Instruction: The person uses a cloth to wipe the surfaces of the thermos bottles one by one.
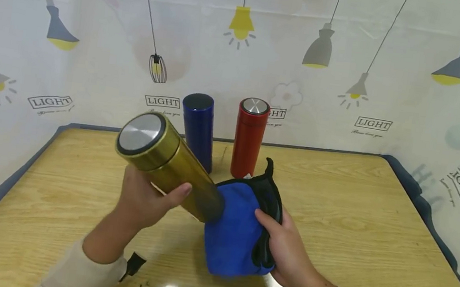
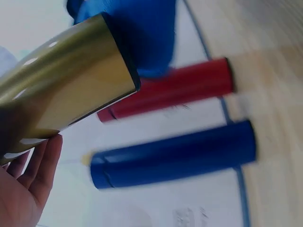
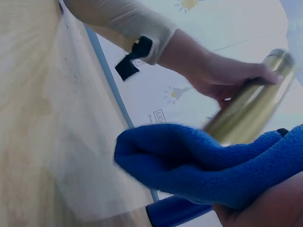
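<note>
My left hand (image 1: pixel 143 200) grips a gold thermos flask (image 1: pixel 183 176) round its middle. The flask is tilted, its silver-topped lid up to the left and its base at the cloth. In my right hand (image 1: pixel 292 247) is a folded blue cloth (image 1: pixel 229 234) with a black lining and edging, pinched between thumb and fingers. From the right wrist view, the blue fleecy cloth (image 3: pixel 199 165) hangs in a fold, with the gold flask (image 3: pixel 253 109) beyond it. The left wrist view shows the flask's base edge (image 2: pixel 125 56) right at the cloth (image 2: pixel 147 38).
Behind the hands, a blue flask (image 1: pixel 199 132) and a red flask (image 1: pixel 249 139) stand upright on the wooden table (image 1: pixel 353 225). A white backdrop (image 1: pixel 239 68) printed with lamps rises at the table's back edge. A black strap end (image 1: pixel 135 264) sticks out at the left wrist.
</note>
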`<control>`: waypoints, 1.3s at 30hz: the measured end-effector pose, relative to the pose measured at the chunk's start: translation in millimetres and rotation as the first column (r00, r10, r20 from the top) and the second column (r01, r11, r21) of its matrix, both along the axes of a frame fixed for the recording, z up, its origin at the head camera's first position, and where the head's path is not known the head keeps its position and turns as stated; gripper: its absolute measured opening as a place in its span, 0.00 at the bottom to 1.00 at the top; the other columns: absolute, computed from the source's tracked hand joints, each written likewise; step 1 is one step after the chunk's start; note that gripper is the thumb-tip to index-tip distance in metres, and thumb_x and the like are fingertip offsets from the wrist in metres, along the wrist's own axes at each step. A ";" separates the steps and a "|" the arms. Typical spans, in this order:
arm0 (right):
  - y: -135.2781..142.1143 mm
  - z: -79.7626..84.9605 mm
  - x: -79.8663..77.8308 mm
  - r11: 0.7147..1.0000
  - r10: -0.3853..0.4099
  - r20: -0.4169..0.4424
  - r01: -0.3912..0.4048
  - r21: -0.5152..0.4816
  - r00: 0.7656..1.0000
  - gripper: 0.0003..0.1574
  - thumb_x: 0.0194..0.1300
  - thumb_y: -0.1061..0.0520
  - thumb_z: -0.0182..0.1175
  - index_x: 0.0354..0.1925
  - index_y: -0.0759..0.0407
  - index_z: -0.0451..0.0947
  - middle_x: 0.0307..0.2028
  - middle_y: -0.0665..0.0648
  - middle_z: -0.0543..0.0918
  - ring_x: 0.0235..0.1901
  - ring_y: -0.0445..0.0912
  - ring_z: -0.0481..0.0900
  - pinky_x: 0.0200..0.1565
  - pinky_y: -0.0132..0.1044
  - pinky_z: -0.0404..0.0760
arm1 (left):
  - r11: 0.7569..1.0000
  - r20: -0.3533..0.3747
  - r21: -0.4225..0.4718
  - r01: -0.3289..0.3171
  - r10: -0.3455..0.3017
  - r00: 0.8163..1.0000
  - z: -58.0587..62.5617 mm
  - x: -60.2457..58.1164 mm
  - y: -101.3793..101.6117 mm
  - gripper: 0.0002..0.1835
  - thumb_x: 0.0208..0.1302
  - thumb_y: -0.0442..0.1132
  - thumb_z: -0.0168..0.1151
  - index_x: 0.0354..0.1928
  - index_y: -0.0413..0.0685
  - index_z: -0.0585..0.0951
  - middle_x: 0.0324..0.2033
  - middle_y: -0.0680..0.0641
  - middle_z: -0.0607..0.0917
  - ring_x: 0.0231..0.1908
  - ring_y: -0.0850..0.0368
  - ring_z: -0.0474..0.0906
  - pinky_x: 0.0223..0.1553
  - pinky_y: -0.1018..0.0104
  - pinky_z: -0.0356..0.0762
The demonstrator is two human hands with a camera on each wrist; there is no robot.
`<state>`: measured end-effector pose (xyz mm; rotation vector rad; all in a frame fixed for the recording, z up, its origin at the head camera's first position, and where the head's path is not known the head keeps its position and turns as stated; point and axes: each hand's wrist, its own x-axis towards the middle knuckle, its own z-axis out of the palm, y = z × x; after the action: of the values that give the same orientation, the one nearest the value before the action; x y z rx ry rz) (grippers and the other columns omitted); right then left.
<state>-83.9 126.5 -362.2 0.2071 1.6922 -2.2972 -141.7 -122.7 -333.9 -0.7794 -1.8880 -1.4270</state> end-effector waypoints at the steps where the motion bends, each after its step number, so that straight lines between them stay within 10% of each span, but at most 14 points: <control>1: 1.7 0.9 -0.7 1.000 -0.003 -0.003 0.003 0.009 1.000 0.29 0.75 0.54 0.52 0.70 0.54 0.61 0.51 0.53 0.82 0.51 0.47 0.82 0.53 0.43 0.82 | 1.000 0.038 -0.007 0.001 -0.001 0.999 -1.4 -3.9 -4.8 0.36 0.56 0.51 0.72 0.56 0.29 0.72 0.45 0.41 0.84 0.45 0.65 0.82 0.50 0.73 0.80; 5: 7.7 4.0 -2.6 0.999 -0.002 -0.008 0.002 0.042 1.000 0.27 0.75 0.53 0.52 0.68 0.56 0.62 0.49 0.52 0.82 0.49 0.46 0.82 0.51 0.43 0.82 | 0.994 0.206 -0.076 -0.073 0.087 0.975 -10.1 -18.1 -27.2 0.34 0.53 0.33 0.71 0.62 0.40 0.68 0.48 0.46 0.82 0.46 0.65 0.81 0.48 0.74 0.81; 9: 9.7 4.9 -4.2 0.999 0.003 -0.008 -0.002 0.041 1.000 0.26 0.75 0.53 0.52 0.67 0.57 0.62 0.47 0.51 0.83 0.48 0.46 0.83 0.50 0.42 0.83 | 0.963 0.299 -0.184 -0.195 0.244 0.922 -19.3 -29.9 -50.3 0.39 0.55 0.37 0.73 0.67 0.46 0.63 0.52 0.46 0.81 0.49 0.58 0.81 0.48 0.65 0.81; 20: 9.9 3.4 -8.4 1.000 -0.011 -0.040 0.011 0.009 0.999 0.25 0.76 0.55 0.51 0.68 0.56 0.63 0.48 0.51 0.83 0.48 0.46 0.84 0.51 0.42 0.84 | 0.833 0.307 -0.456 -0.315 0.479 0.822 -32.7 -53.4 -87.9 0.44 0.60 0.56 0.69 0.70 0.44 0.58 0.55 0.35 0.79 0.52 0.34 0.79 0.48 0.35 0.77; 26: 9.6 2.4 -7.8 1.000 -0.021 -0.042 0.022 0.010 0.999 0.25 0.76 0.56 0.51 0.67 0.57 0.64 0.45 0.50 0.84 0.46 0.45 0.84 0.49 0.42 0.84 | 0.820 0.386 -0.478 -0.316 0.519 0.763 -41.4 -66.4 -95.2 0.46 0.61 0.61 0.66 0.69 0.42 0.57 0.56 0.33 0.78 0.53 0.31 0.78 0.49 0.34 0.76; 33: 11.5 3.8 -6.5 0.999 -0.030 -0.051 0.031 0.016 0.998 0.25 0.76 0.56 0.51 0.68 0.56 0.64 0.48 0.50 0.83 0.47 0.45 0.84 0.51 0.42 0.84 | 0.869 0.462 -0.413 -0.273 0.458 0.759 -48.9 -79.5 -90.7 0.49 0.60 0.63 0.67 0.71 0.44 0.54 0.59 0.35 0.76 0.58 0.34 0.76 0.57 0.34 0.73; 39: 14.1 7.1 -6.1 0.999 -0.038 -0.067 0.039 0.015 0.997 0.26 0.76 0.56 0.51 0.68 0.55 0.64 0.50 0.50 0.83 0.49 0.45 0.84 0.52 0.41 0.83 | 0.856 0.446 -0.452 -0.250 0.460 0.768 -42.9 -85.9 -83.4 0.48 0.61 0.65 0.64 0.70 0.43 0.55 0.59 0.34 0.76 0.57 0.34 0.76 0.55 0.35 0.74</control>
<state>-90.0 140.6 -355.1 0.1687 1.7539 -2.3439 -227.6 -206.1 -376.8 -0.1208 -2.6262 -1.1198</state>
